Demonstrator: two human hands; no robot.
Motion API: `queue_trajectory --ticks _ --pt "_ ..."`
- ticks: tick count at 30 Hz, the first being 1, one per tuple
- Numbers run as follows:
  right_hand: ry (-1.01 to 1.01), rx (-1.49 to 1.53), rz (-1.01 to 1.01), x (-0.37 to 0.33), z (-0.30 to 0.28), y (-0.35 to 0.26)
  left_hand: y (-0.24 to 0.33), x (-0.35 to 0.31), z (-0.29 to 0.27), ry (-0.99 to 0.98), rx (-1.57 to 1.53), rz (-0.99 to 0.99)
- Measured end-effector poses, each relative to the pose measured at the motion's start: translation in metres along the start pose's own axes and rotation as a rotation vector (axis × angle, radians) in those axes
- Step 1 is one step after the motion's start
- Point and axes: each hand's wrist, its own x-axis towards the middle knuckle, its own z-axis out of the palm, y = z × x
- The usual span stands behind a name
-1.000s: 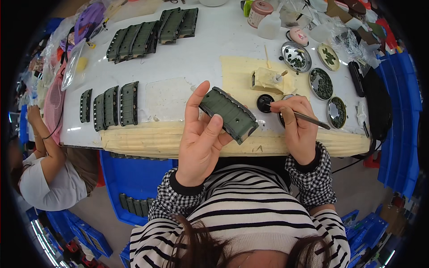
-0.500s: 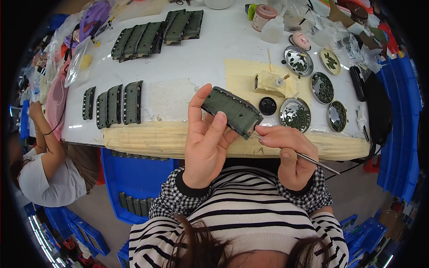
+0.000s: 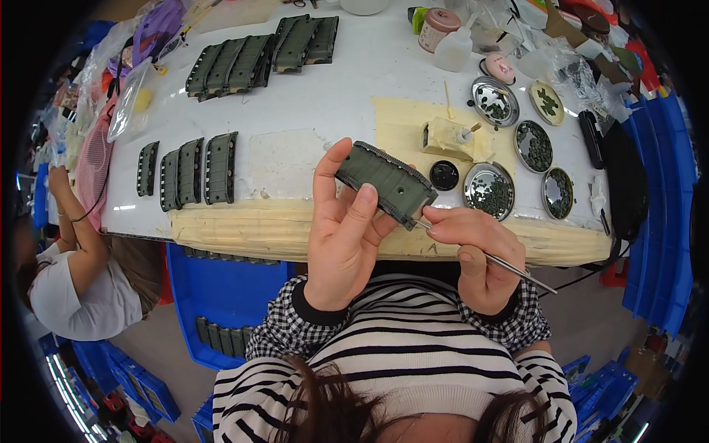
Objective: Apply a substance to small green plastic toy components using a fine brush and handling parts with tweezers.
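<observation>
Between the thumb and fingers of my left hand [image 3: 341, 244] is a dark green ribbed model part [image 3: 388, 183], tilted, with a small round hole near one end. My right hand [image 3: 484, 251] is closed around a thin metal hand tool [image 3: 517, 271], its tip at the part's lower right corner. Whether the tip touches or only meets the edge, I cannot tell. On the table beyond lie a small black round pot [image 3: 444, 176] and a round metal dish [image 3: 489, 193] holding tiny green pieces.
Similar green parts [image 3: 220, 168] stand at the left, with more [image 3: 229, 66] farther back. Several small dishes [image 3: 533, 146] sit right of a taped block [image 3: 452, 142]. A padded cream edge [image 3: 244, 227] runs along the table's front. A blue tray [image 3: 229, 288] lies below; a person [image 3: 85, 295] sits left.
The tool's rear end has swung slightly left and down in my right hand. The green part stays in my left hand in nearly the same place.
</observation>
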Motion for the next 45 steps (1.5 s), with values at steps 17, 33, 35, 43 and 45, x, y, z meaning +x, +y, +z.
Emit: queue_trajectory --ticks 17,33,35,43,45 --pt "-0.007 -0.113 -0.097 -0.003 0.002 -0.006 -0.005 -0.003 0.002 -0.015 -0.039 0.05" --pt "-0.018 -0.151 -0.134 -0.005 0.0 -0.008 -0.012 -0.004 0.004 -0.019 -0.081 0.056" --pt "-0.028 -0.16 -0.136 -0.004 0.0 -0.01 -0.012 -0.004 0.003 -0.023 -0.077 0.06" --pt "-0.036 -0.157 -0.147 -0.003 0.0 -0.008 -0.009 -0.004 0.002 -0.033 -0.053 0.06" --pt "-0.035 -0.163 -0.142 -0.002 0.001 -0.009 -0.009 -0.004 0.002 -0.037 -0.052 0.06"
